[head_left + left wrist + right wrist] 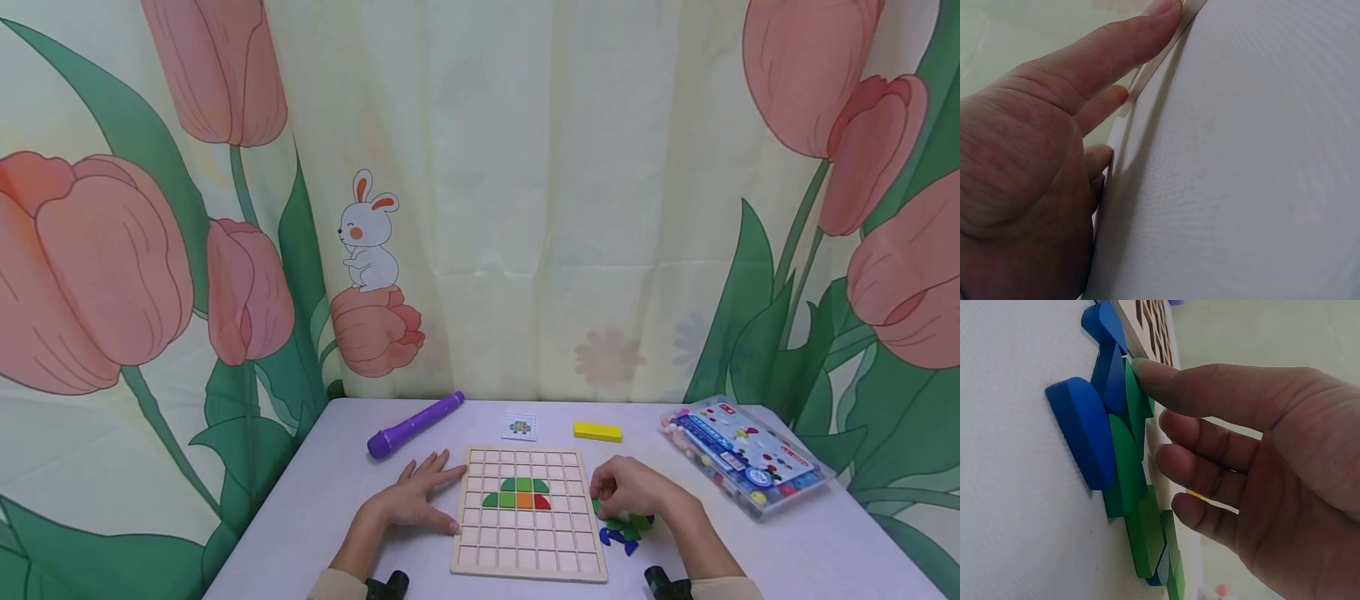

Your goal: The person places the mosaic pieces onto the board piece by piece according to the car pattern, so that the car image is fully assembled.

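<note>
A wooden grid board (528, 554) lies on the table with green, light green, orange and red pieces in its middle cells. My left hand (408, 500) is spread beside it, thumb and index finger touching the left edge; the left wrist view shows the thumb (1141, 40) on the rim. My right hand (637, 487) is bent over a small pile of blocks right of the board. In the right wrist view its thumb tip meets a green block (1135, 412); the index finger is hidden, so a pinch cannot be confirmed. Blue blocks (1082, 431) lie near.
Behind the board stand a small pattern card (520, 426) and a yellow block (597, 432). A purple microphone-shaped object (416, 425) lies at the back left. At the right is a clear plastic case (750, 458) with colorful contents. A printed curtain (495, 208) hangs behind the table.
</note>
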{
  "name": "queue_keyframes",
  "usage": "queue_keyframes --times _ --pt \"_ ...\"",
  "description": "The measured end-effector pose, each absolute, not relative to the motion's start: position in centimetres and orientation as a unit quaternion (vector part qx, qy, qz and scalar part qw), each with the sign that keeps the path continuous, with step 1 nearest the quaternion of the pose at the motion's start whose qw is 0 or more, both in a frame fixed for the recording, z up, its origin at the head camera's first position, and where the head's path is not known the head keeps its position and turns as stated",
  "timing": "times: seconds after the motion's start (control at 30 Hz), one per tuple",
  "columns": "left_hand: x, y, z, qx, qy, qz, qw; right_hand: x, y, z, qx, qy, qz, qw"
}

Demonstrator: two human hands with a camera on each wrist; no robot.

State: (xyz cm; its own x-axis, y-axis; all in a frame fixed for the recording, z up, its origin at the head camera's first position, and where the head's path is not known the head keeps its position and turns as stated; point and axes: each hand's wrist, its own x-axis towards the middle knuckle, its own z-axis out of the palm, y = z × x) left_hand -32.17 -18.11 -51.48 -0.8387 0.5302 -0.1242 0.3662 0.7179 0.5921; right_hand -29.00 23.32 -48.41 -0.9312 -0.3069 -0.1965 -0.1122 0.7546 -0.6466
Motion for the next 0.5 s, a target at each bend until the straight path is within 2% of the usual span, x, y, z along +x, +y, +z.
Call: queue_keyframes --times 0.5 --pt "-32.16 -18.06 -51.51 0.248 0.917 0.280 0.138 -29.11 23.17 -48.44 -0.113 0.926 -0.331 0.142"
